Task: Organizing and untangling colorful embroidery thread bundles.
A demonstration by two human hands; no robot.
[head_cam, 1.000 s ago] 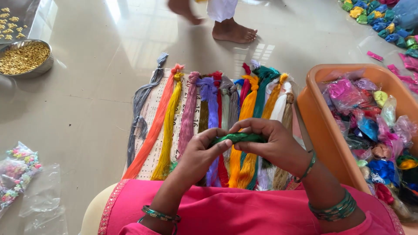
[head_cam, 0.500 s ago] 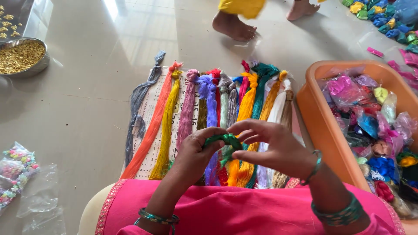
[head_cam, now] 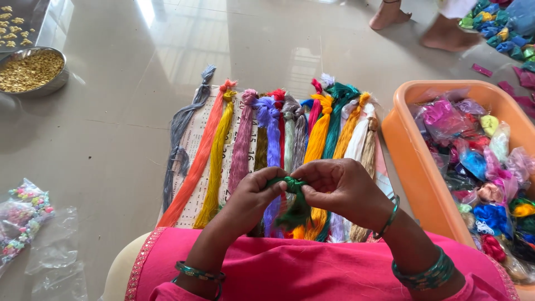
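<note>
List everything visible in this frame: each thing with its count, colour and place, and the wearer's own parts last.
green thread skein: one, dark green, held between both hands
thread skeins: more than a dozen, grey, orange, yellow, pink, purple, red, teal, white, laid side by side on the printed sheet
printed sheet: one, white, on the floor under the skeins
tub: one, orange, right, full of bagged coloured thread
metal bowl: one, silver with golden bits, upper left
bead packets: a few, clear with pastel beads, lower left
another person's feet: two, bare, top right
left hand: pinches the green skein
right hand: pinches the green skein
</note>
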